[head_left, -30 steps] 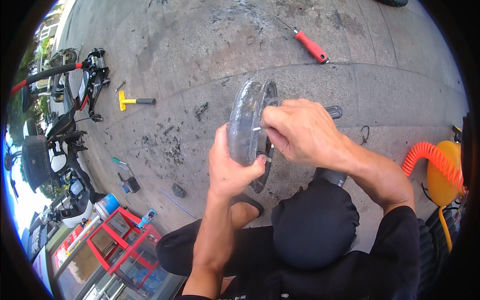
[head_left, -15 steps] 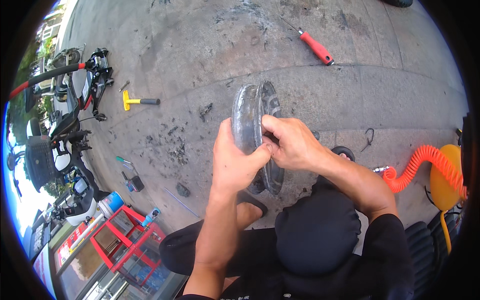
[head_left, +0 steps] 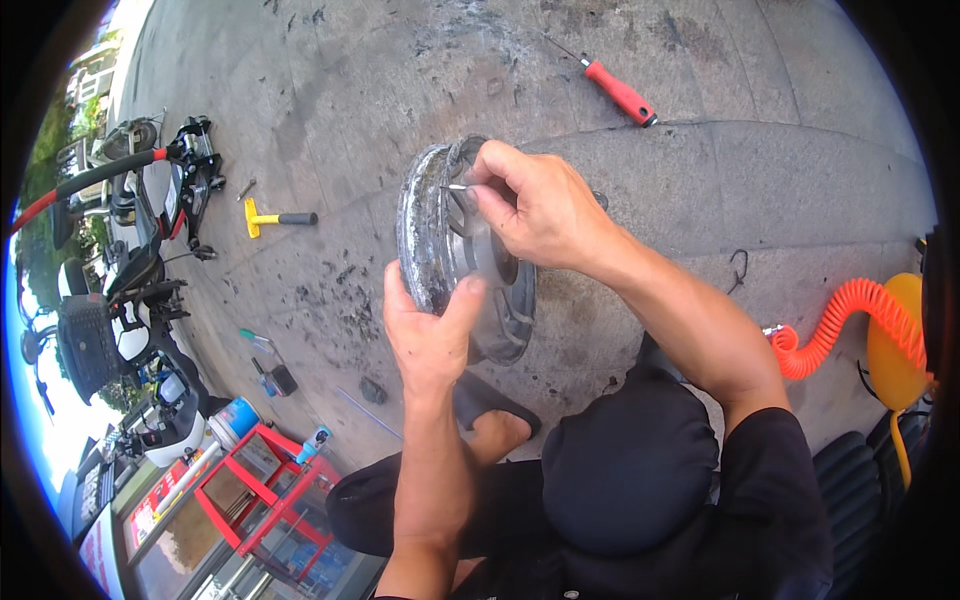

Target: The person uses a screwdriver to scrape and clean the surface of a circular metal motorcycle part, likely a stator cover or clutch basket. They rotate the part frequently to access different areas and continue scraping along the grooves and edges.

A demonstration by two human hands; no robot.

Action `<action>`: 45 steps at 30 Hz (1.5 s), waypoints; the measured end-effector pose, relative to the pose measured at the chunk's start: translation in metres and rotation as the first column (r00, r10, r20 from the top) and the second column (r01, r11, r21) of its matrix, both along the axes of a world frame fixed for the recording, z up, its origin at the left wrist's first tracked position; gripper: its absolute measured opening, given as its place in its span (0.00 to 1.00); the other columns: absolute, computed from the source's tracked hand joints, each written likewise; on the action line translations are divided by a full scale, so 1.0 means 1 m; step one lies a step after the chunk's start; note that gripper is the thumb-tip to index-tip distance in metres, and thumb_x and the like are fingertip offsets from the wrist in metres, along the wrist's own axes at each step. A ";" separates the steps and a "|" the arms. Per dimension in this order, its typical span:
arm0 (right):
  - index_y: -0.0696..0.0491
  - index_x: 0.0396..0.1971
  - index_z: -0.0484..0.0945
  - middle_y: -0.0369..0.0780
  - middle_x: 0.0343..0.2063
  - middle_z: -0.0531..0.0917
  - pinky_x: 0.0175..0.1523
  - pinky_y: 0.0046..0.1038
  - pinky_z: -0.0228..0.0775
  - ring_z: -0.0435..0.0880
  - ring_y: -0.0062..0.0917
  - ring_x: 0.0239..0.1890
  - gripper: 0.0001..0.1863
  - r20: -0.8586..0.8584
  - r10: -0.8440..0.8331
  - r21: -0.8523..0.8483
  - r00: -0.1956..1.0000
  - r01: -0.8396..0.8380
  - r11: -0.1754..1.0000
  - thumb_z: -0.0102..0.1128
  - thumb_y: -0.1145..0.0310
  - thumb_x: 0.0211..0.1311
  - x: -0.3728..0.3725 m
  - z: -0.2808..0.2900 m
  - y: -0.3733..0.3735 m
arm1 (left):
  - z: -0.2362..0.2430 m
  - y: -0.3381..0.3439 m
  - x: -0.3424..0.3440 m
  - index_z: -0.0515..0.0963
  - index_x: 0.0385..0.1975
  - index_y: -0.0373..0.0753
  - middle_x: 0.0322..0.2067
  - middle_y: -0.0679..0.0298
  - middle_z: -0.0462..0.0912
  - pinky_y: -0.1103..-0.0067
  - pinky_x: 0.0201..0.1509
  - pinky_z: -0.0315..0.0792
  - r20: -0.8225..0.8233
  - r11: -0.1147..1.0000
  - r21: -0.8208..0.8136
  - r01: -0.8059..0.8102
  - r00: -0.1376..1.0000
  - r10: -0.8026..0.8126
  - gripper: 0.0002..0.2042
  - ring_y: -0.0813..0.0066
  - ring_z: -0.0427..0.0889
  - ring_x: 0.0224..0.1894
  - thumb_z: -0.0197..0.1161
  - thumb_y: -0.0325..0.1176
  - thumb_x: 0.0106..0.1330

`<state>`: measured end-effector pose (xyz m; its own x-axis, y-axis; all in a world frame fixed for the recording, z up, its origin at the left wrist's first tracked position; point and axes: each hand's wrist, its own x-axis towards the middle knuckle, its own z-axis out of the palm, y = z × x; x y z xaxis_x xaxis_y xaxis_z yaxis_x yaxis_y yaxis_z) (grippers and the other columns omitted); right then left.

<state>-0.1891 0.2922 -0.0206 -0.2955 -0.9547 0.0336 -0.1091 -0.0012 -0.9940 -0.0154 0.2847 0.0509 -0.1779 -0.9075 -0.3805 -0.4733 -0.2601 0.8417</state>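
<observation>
Head view — two hands, left hand, right hand, one wheel rim

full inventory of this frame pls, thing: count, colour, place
bare metal wheel rim: 1, grey, upright on the pavement, centre
small thin metal pin: 1, silver, pinched in right fingers at the rim's top
red-handled screwdriver: 1, red and steel, pavement, top
yellow-headed hammer: 1, yellow with black grip, pavement, left
coiled air hose: 1, orange, right
yellow tank: 1, right edge
parked scooters: several, black and white, left edge
red metal rack: 1, lower left
black sandal: 1, on the person's foot, below the rim
left hand: steadying the rim's lower edge
right hand: at the rim's top, holding the pin
</observation>
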 end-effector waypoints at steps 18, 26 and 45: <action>0.53 0.32 0.73 0.45 0.21 0.79 0.31 0.45 0.68 0.80 0.47 0.28 0.06 -0.175 0.170 -0.058 0.970 -0.182 0.982 0.60 0.71 0.58 0.000 0.019 0.026 | 0.001 0.006 0.005 0.72 0.46 0.34 0.37 0.65 0.82 0.78 0.42 0.76 0.030 0.999 -0.017 0.050 0.998 -0.049 0.22 0.80 0.79 0.37 0.73 0.25 0.52; 0.53 0.32 0.72 0.46 0.21 0.80 0.30 0.47 0.68 0.80 0.48 0.27 0.06 -0.190 0.236 -0.004 0.953 -0.241 0.970 0.59 0.69 0.60 -0.008 0.026 0.020 | -0.004 0.008 0.010 0.73 0.45 0.35 0.37 0.64 0.82 0.78 0.43 0.75 0.051 0.996 -0.049 0.069 0.996 -0.066 0.22 0.79 0.79 0.38 0.73 0.26 0.51; 0.55 0.35 0.71 0.46 0.21 0.81 0.29 0.37 0.71 0.84 0.40 0.26 0.07 0.182 0.138 0.031 0.974 -0.146 0.989 0.61 0.75 0.60 0.006 0.006 0.013 | 0.001 0.002 -0.002 0.72 0.46 0.35 0.34 0.69 0.79 0.84 0.34 0.72 -0.052 0.999 0.043 -0.009 0.999 0.011 0.20 0.85 0.74 0.30 0.71 0.23 0.54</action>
<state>-0.1833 0.3049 -0.0149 -0.1539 -0.9868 -0.0506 0.0684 0.0405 -0.9968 -0.0176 0.2871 0.0522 -0.1894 -0.8926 -0.4091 -0.4261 -0.3007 0.8533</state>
